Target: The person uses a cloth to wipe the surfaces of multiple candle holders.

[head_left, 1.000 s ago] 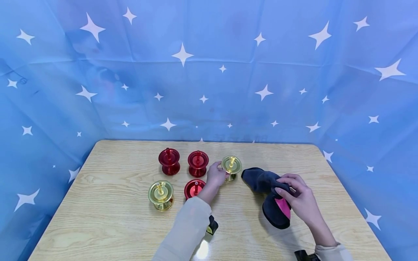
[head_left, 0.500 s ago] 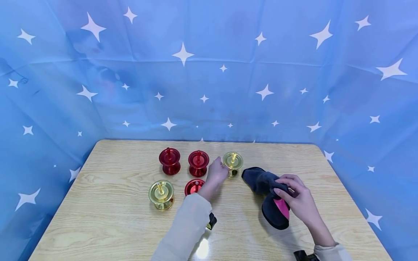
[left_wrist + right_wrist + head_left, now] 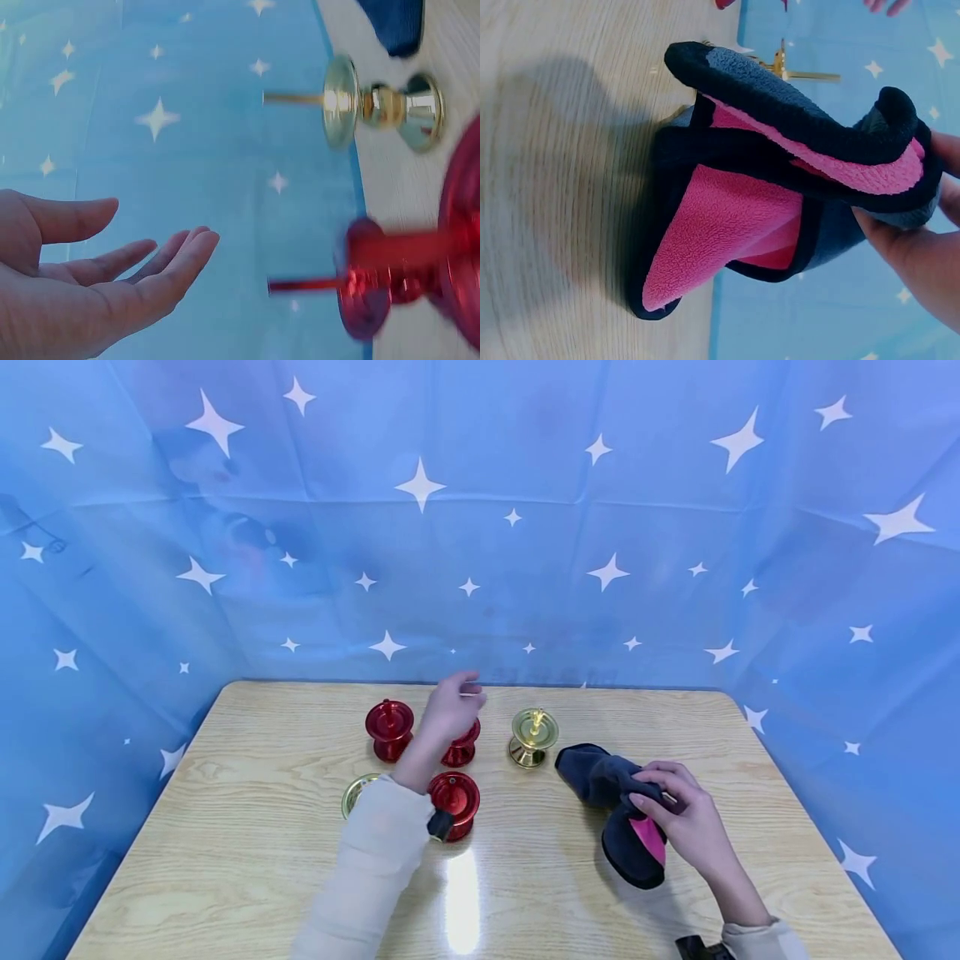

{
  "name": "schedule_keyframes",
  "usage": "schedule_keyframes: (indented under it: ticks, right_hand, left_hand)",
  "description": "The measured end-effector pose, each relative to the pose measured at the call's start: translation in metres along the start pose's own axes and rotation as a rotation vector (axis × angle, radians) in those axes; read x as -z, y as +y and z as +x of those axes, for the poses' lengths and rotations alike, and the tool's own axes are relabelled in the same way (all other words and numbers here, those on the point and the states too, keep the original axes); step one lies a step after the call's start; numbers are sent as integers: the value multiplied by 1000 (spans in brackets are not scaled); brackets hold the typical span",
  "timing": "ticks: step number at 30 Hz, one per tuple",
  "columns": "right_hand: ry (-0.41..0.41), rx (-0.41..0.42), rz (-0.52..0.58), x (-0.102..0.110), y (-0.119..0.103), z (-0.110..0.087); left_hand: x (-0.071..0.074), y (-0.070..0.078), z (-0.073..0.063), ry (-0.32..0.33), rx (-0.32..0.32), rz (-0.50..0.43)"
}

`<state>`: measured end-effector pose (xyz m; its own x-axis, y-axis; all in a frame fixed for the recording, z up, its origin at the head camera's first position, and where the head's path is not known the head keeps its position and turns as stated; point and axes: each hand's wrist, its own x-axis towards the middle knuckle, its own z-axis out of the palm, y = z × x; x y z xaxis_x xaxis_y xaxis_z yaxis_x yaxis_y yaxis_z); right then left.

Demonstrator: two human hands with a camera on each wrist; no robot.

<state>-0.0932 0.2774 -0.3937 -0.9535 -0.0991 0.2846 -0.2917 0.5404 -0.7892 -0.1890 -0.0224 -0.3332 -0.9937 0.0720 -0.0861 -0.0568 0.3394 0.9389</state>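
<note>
My left hand [image 3: 450, 708], holding nothing, passes over the back middle red candle holder [image 3: 462, 750] and partly covers it. Its fingers are loosely bent and apart from the thumb in the left wrist view. To its right stands a gold candle holder [image 3: 534, 735] with a thin upright spike, also upright on the table. My right hand [image 3: 686, 814] pinches a bunched dark grey cloth [image 3: 742, 232] between thumb and fingers. The cloth has black edging and a pink fleece side, and its lower folds hang down to the table.
Another red candle holder [image 3: 390, 731] stands at back left, and one more red holder [image 3: 455, 802] in front. My left sleeve mostly hides a gold candle holder [image 3: 352, 796] at front left. A blue curtain [image 3: 480, 552] with white stars rises behind the wooden table [image 3: 225, 860].
The gold candle holder was nudged slightly back and right. My left hand has then let go of it and moved left and up over the red holders. The right hand stays on the cloth.
</note>
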Motion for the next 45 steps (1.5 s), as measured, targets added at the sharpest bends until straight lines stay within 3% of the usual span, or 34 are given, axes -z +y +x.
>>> schedule_keyframes:
  ticks: [7,17,20,25,28,40,45]
  right_hand:
    - [-1,8,-12,0,1,0]
    - [-5,10,-31,0,1,-1]
    - [-11,9,-35,0,1,-2]
    - [-19,10,-25,-1,1,-2]
    - [-18,14,-22,0,2,-1]
    - [-30,5,-28,0,3,0]
    - [-31,12,-22,0,3,1]
  left_hand:
    - [27,-25,3,22,61,-16]
    - [26,-65,11,37,185,96]
    - [25,-74,12,13,221,9]
    - [22,-87,16,-17,306,-239]
    - [21,-92,18,-10,320,-309]
    - [13,-102,20,32,322,-377]
    - [14,-97,18,29,298,-390]
